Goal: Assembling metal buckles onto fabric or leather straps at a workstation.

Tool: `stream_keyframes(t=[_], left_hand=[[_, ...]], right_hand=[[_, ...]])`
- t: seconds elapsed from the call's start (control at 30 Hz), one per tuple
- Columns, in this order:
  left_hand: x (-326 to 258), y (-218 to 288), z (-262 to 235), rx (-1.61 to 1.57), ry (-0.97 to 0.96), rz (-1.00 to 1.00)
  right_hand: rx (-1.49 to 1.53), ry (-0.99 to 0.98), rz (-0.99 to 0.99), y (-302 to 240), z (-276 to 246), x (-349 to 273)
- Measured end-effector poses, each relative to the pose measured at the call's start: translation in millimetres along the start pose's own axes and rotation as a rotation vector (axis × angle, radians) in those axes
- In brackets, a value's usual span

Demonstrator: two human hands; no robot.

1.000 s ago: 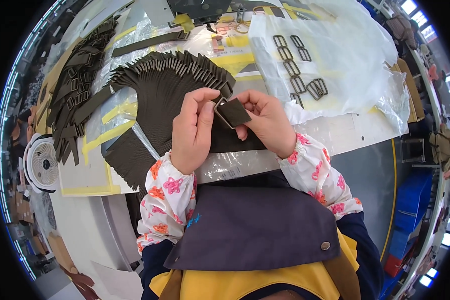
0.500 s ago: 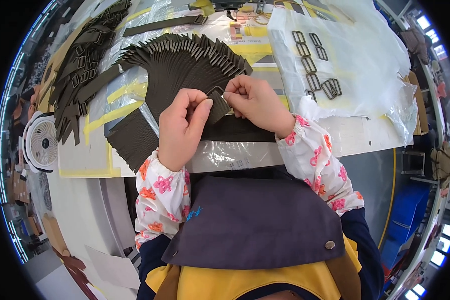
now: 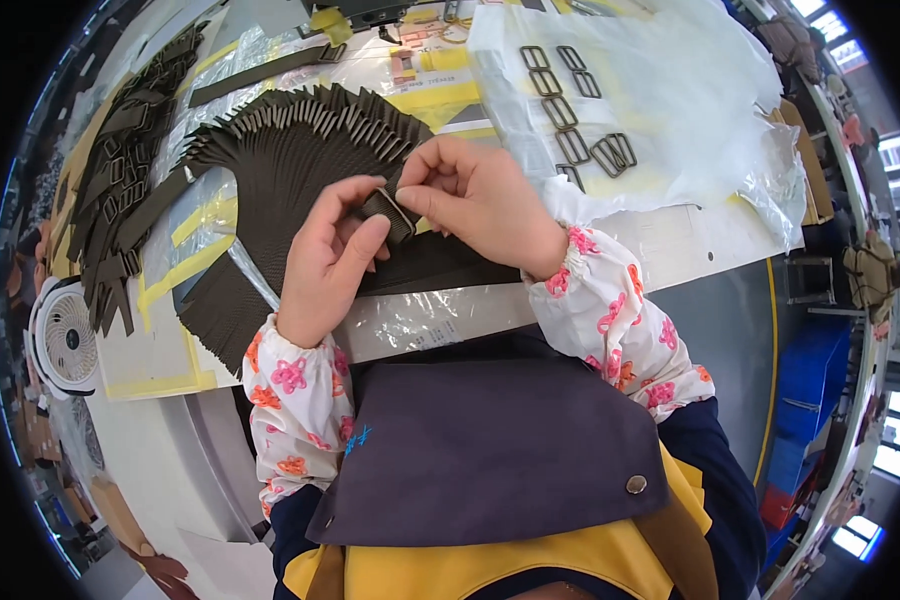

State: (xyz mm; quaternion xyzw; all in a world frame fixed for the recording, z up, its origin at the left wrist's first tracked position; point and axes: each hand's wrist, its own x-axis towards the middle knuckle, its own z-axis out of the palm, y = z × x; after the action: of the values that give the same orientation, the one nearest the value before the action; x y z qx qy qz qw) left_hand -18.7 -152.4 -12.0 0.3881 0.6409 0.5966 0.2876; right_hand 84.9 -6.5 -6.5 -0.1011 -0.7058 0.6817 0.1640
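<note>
In front of me a dark olive webbing strap [image 3: 379, 207] has its end at a metal slide buckle [image 3: 402, 207]. My right hand [image 3: 480, 205] pinches the buckle's edge between thumb and fingertips. My left hand [image 3: 325, 255] curls its fingers around the strap's end, with the thumb raised a little off it; part of the strap is hidden behind these fingers. Under and beyond both hands lies a fanned stack of dark olive straps [image 3: 280, 180]. Several loose metal slide buckles [image 3: 560, 112] lie on a white plastic sheet [image 3: 660, 120] to the right.
A heap of straps with buckles [image 3: 130, 160] lies at the far left. One buckled strap [image 3: 267, 74] rests beyond the fan. A white electric fan [image 3: 67, 340] stands at the left table edge. Blue bins [image 3: 810, 390] stand on the floor at right.
My left thumb has lifted off the strap and the left fingers have opened slightly. The strap's end and buckle have turned between my hands. The whole view has shifted a little.
</note>
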Motion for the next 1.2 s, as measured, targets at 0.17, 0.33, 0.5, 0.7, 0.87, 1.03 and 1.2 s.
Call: stream_keyframes(t=[0.17,0.33,0.5,0.7,0.87,1.03,1.2], left_hand=[[24,-11,9,0.450,-0.090,-0.051],[18,8,36,0.472,0.162,0.353],[17,-7,39,0.795,-0.174,0.326],[46,-7,33,0.692,-0.442,0.110],[59,-8,24,0.473,-0.630,0.082],[57,-2,27,0.588,-0.693,0.055],[60,-8,22,0.569,-0.699,0.050]], right_hand=[[-0.530,0.297,-0.260,-5,-48,-1],[-1.251,0.457,0.054,0,-128,-38],[-1.350,0.384,0.176,23,-153,-50],[-1.096,0.322,0.265,23,-163,-41],[-1.089,0.272,0.235,13,-162,-43],[-0.862,0.330,0.029,-3,-136,-49],[-0.396,0.122,-0.087,-12,-67,-58]])
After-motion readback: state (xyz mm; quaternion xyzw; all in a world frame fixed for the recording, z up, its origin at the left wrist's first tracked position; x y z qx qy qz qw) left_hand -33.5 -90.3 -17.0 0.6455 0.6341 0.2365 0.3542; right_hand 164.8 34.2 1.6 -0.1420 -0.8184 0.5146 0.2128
